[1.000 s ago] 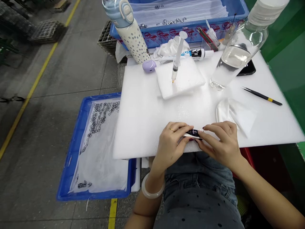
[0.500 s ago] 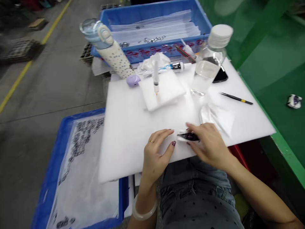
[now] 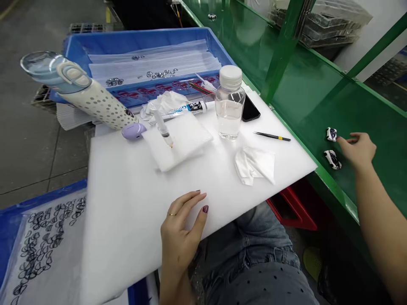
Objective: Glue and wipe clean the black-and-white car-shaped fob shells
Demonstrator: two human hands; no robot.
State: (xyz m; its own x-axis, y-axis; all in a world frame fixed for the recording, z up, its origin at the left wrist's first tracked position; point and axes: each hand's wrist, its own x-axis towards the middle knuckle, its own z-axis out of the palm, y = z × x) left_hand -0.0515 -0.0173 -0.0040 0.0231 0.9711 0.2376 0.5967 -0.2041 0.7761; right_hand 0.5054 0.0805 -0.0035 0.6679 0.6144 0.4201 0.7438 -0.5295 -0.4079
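Observation:
My left hand (image 3: 182,231) rests on the white foam board (image 3: 127,203) near its front edge, fingers spread and holding nothing. Out to the right, my right hand (image 3: 359,149) is over the green surface, with one fingertip at the edge of a small white and dark toy car (image 3: 331,134). Its other fingers are apart, and the car does not lie between them. Just below sits a second toy car (image 3: 333,159), apart from the hand. A crumpled white tissue (image 3: 256,165) lies on the board between my hands.
Tweezers (image 3: 272,136), a bottle of clear liquid (image 3: 229,112), a phone (image 3: 250,108) and a syringe (image 3: 163,129) stuck in a foam block (image 3: 187,137) occupy the board. Behind are a tilted tumbler (image 3: 95,99) and a blue crate (image 3: 146,40). A green rail (image 3: 333,184) borders the right side.
My right hand has left the board and reached right to the green surface; the dark object it held is out of its fingers. Two cars show there now. The view has turned right.

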